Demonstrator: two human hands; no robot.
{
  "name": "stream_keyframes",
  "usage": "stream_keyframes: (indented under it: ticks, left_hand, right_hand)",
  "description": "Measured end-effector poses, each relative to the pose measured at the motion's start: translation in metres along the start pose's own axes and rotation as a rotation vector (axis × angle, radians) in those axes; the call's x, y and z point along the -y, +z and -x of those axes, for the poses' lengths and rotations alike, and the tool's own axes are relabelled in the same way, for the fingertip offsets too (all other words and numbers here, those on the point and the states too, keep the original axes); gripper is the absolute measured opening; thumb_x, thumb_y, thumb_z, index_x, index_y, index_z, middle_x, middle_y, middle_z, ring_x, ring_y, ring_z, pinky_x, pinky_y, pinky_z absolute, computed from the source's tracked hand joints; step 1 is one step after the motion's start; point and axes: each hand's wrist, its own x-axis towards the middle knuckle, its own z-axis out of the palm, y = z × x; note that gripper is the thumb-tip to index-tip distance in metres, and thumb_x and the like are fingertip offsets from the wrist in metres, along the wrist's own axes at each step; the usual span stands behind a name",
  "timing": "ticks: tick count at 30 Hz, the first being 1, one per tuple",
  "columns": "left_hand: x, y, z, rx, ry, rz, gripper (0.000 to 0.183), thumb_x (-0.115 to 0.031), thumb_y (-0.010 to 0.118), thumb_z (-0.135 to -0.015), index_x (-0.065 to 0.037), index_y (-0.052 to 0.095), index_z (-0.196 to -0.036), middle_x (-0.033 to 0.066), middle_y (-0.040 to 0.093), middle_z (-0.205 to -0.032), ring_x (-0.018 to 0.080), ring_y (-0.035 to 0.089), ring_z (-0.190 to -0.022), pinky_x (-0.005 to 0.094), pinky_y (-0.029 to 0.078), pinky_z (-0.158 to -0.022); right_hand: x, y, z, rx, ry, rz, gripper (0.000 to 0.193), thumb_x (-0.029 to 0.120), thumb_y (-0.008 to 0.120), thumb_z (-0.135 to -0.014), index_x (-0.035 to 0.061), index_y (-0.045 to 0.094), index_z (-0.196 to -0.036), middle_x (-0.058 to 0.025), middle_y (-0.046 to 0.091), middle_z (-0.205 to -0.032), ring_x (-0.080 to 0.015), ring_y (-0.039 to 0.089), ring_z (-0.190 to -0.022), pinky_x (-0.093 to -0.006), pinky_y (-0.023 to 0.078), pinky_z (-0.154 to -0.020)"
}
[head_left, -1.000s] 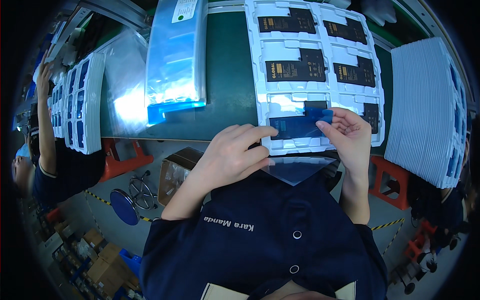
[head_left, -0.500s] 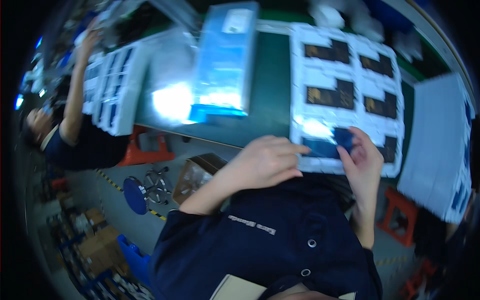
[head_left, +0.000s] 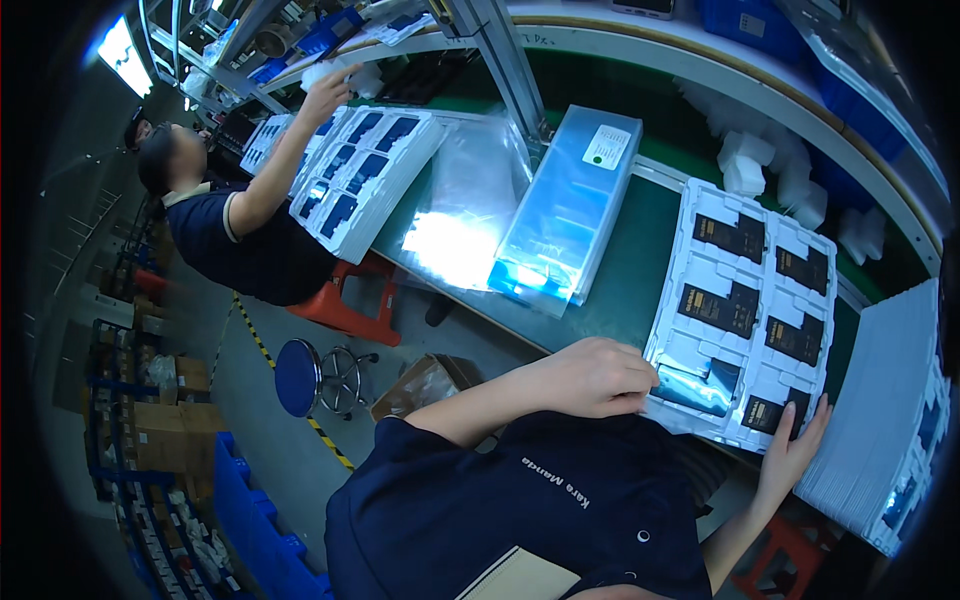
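A white moulded tray [head_left: 755, 260] lies on the green bench in front of me. Several flat, black, L-shaped battery packs with gold print [head_left: 728, 238] sit in its recesses. The pack in the near left recess [head_left: 697, 385] has a shiny, bluish glare over it. At the tray's near left edge, my left hand [head_left: 605, 378] is closed with its fingertips curled on the rim. My right hand [head_left: 793, 455] holds the near right edge, thumb over the near right battery pack [head_left: 768, 412] and straight fingers along the outside.
To the right stands a tall stack of white trays [head_left: 865, 400]. Left of my tray are a blue-filmed long package [head_left: 570, 200] and clear plastic bags [head_left: 470, 190]. Farther left, a co-worker [head_left: 250, 235] reaches over more stacked trays [head_left: 375, 185]. A shelf beam [head_left: 700, 75] crosses above.
The view has turned, shifting the bench rightward. My right hand has left the near left battery pack for the tray's right edge. My left hand's pointing finger has curled in at the rim.
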Motion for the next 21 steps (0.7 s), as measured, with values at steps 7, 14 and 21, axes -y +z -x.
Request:
stream_keyframes:
  ticks: [7,14,21]
  left_hand:
    - [0.002,-0.019,-0.01,-0.007,-0.041,-0.088,0.02,-0.018,0.069,-0.078,-0.002,0.058,-0.071,0.0072,0.063,-0.075,0.0264,0.061,-0.075,0.0371,0.047,-0.064]
    - [-0.022,-0.019,-0.026,-0.149,-0.021,0.145,0.016,-0.013,0.072,-0.077,-0.002,0.06,-0.074,0.0072,0.06,-0.068,0.0239,0.06,-0.062,0.0331,0.046,-0.055]
    - [-0.031,-0.004,-0.043,-0.143,0.053,0.68,0.021,-0.023,0.059,-0.09,-0.003,0.061,-0.088,0.0074,0.065,-0.091,0.0173,0.062,-0.081,0.0314,0.047,-0.067]
  right_hand:
    - [0.022,-0.012,0.019,0.116,0.047,-0.25,0.053,0.018,0.054,-0.093,0.0014,0.036,-0.14,-0.0244,0.026,-0.148,-0.0357,0.024,-0.139,-0.0432,0.019,-0.112]
    - [0.067,-0.019,0.037,0.144,-0.146,-0.671,0.057,0.022,0.058,-0.089,0.0,0.038,-0.137,-0.0249,0.036,-0.142,-0.0342,0.036,-0.131,-0.0431,0.025,-0.109]
    - [0.081,-0.03,0.037,0.293,-0.281,-0.976,0.017,-0.007,0.065,-0.077,-0.0018,0.068,-0.093,-0.0179,0.068,-0.091,-0.0245,0.066,-0.08,-0.031,0.05,-0.078]
